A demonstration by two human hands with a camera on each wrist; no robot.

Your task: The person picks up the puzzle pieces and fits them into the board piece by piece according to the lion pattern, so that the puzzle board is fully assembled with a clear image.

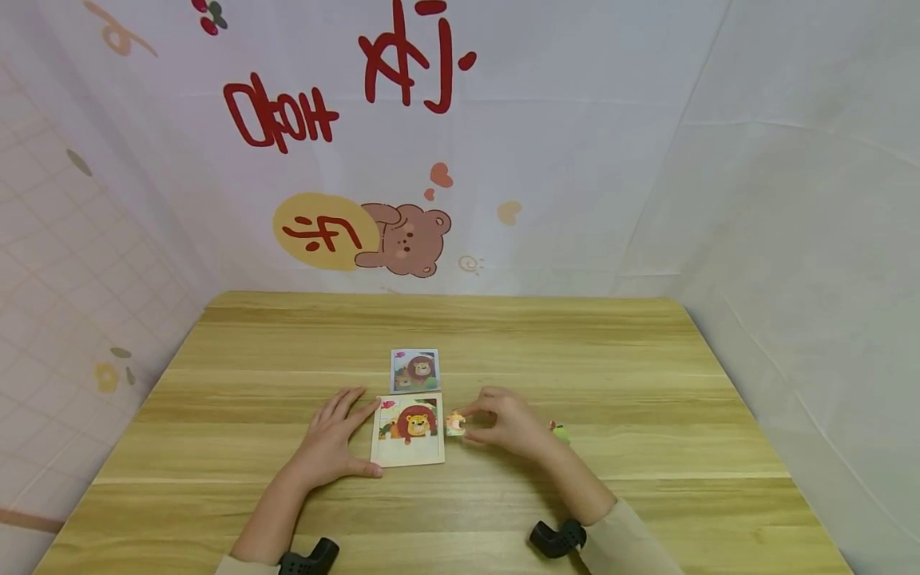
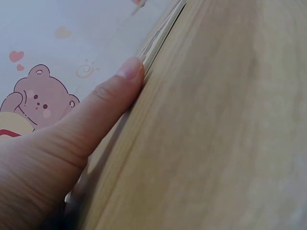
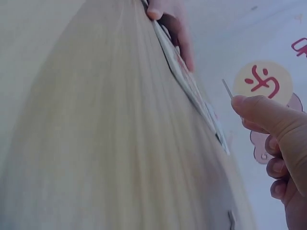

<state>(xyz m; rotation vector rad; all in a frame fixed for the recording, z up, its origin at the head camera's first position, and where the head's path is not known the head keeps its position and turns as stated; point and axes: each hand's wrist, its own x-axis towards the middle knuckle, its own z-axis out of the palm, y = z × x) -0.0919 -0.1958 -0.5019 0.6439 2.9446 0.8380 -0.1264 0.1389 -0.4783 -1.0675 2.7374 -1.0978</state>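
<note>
A lion jigsaw board (image 1: 408, 455) lies flat on the wooden table, its upper part filled with pieces and its lower part bare and pale. My left hand (image 1: 332, 439) rests on the table at the board's left, thumb and index finger spread along that edge. In the left wrist view, the straight thumb (image 2: 103, 103) touches the board's edge. Between thumb and fingertips, my right hand (image 1: 509, 423) pinches a small jigsaw piece (image 1: 455, 423) just right of the board. The right wrist view shows that piece (image 3: 227, 88) edge-on, held above the table.
Behind the board lies a lion picture card (image 1: 415, 370). Another green and red jigsaw piece (image 1: 560, 432) lies on the table (image 1: 647, 383) near the right forearm. A printed white cloth (image 1: 575, 160) hangs behind the table. Black wrist cameras (image 1: 557, 539) sit on both wrists.
</note>
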